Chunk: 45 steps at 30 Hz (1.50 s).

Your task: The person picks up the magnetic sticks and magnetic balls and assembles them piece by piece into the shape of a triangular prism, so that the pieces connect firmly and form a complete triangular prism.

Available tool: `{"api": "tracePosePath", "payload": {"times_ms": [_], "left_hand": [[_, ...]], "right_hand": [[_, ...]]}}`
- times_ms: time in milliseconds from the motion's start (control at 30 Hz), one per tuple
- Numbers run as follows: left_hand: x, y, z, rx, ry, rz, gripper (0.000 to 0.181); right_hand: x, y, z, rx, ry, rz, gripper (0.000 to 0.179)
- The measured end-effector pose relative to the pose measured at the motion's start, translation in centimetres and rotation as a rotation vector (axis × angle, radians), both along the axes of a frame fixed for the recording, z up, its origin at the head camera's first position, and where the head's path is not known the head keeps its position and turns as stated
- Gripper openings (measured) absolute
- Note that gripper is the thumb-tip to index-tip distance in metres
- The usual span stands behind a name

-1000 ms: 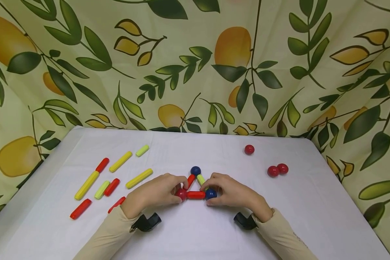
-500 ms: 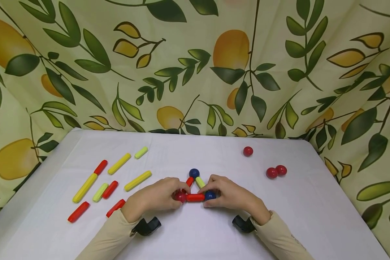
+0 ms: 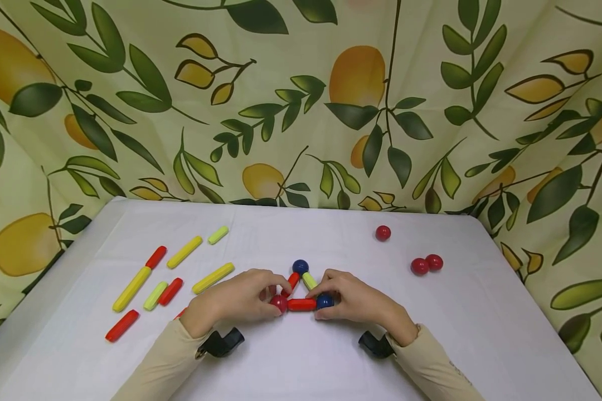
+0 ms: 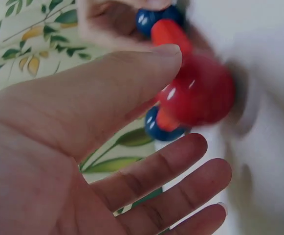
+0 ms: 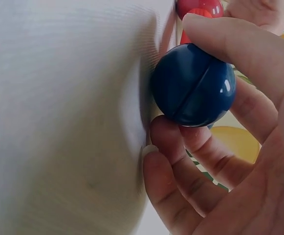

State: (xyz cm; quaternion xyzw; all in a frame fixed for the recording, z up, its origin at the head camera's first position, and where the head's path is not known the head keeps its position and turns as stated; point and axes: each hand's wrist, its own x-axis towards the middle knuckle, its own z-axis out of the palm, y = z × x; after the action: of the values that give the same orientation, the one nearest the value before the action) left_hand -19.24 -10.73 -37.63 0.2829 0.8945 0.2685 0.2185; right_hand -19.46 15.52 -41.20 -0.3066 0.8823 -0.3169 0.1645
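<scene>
In front of me lies a triangle of balls and short sticks. A red ball (image 3: pixel 279 303) is its left corner, with blue balls at the right (image 3: pixel 324 301) and the far corner (image 3: pixel 300 267). Red sticks form the near side (image 3: pixel 301 304) and left side (image 3: pixel 293 280); the right side is a light green stick (image 3: pixel 309 280). My left hand (image 3: pixel 243 295) holds the red ball between thumb and index finger, its other fingers spread apart from the ball in the left wrist view. My right hand (image 3: pixel 356 298) grips the right blue ball (image 5: pixel 193 85) with thumb and curled fingers.
On the left of the white-covered table (image 3: pixel 301 362) lie several loose sticks: yellow (image 3: pixel 213 278), red (image 3: pixel 122 326) and light green (image 3: pixel 155 296). Red balls (image 3: pixel 383 233) lie back right, two of them together (image 3: pixel 420 266). A leaf-and-fruit patterned curtain (image 3: pixel 301 111) stands behind.
My left hand has shifted slightly away and its fingers have loosened around the red ball. Its wrist covers more of one loose red stick. The right hand keeps its grip.
</scene>
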Motion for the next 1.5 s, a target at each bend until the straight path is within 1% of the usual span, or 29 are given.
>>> {"api": "tracePosePath", "payload": {"times_ms": [67, 100, 167, 233, 333, 433, 567, 700, 833, 967, 1033, 1200, 1300, 1500], "left_hand": [[-0.3, -0.6, 0.4, 0.006, 0.019, 0.013, 0.031], [-0.5, -1.0, 0.6, 0.007, 0.026, 0.03, 0.03], [-1.1, -1.9, 0.7, 0.006, 0.039, 0.083, 0.029], [-1.9, -3.0, 0.7, 0.003, 0.067, 0.145, 0.028], [-2.9, -4.6, 0.3, -0.002, 0.123, 0.272, 0.026], [-3.7, -6.0, -0.2, -0.004, 0.168, 0.374, 0.028], [-4.4, -6.8, -0.8, -0.004, 0.203, 0.469, 0.032], [-4.8, -7.3, -1.4, -0.011, 0.231, 0.538, 0.035], [-5.0, -7.8, -1.8, 0.006, 0.26, 0.576, 0.037], [-5.3, -8.2, -2.3, 0.031, 0.305, 0.583, 0.04], [-5.5, -8.5, -2.5, 0.037, 0.303, 0.585, 0.043], [-5.7, -9.0, -3.0, 0.022, 0.251, 0.567, 0.048], [-5.7, -9.1, -3.1, 0.013, 0.252, 0.557, 0.044], [-5.7, -8.8, -3.2, -0.005, 0.278, 0.577, 0.029]], "right_hand": [[0.0, -0.1, 0.0, 0.007, -0.003, -0.007, 0.031], [0.0, -0.1, 0.0, 0.009, -0.004, -0.008, 0.031], [0.0, -0.1, 0.0, 0.008, -0.011, -0.009, 0.031], [0.0, -0.1, 0.0, 0.002, -0.023, -0.002, 0.03], [0.0, -0.1, 0.1, -0.01, -0.045, 0.013, 0.03], [0.1, -0.2, 0.1, -0.013, -0.061, 0.018, 0.029], [0.2, -0.2, 0.1, -0.004, -0.065, 0.008, 0.029], [0.2, -0.2, 0.0, -0.006, -0.067, 0.005, 0.029], [0.2, -0.2, 0.0, -0.01, -0.069, 0.008, 0.028], [0.2, -0.2, 0.0, -0.009, -0.07, 0.003, 0.028], [0.2, -0.2, 0.0, -0.007, -0.069, 0.0, 0.028], [0.2, -0.2, 0.0, -0.011, -0.067, 0.0, 0.028], [0.2, -0.2, 0.0, -0.013, -0.064, 0.002, 0.029], [0.2, -0.2, 0.0, -0.007, -0.062, 0.003, 0.028]]}}
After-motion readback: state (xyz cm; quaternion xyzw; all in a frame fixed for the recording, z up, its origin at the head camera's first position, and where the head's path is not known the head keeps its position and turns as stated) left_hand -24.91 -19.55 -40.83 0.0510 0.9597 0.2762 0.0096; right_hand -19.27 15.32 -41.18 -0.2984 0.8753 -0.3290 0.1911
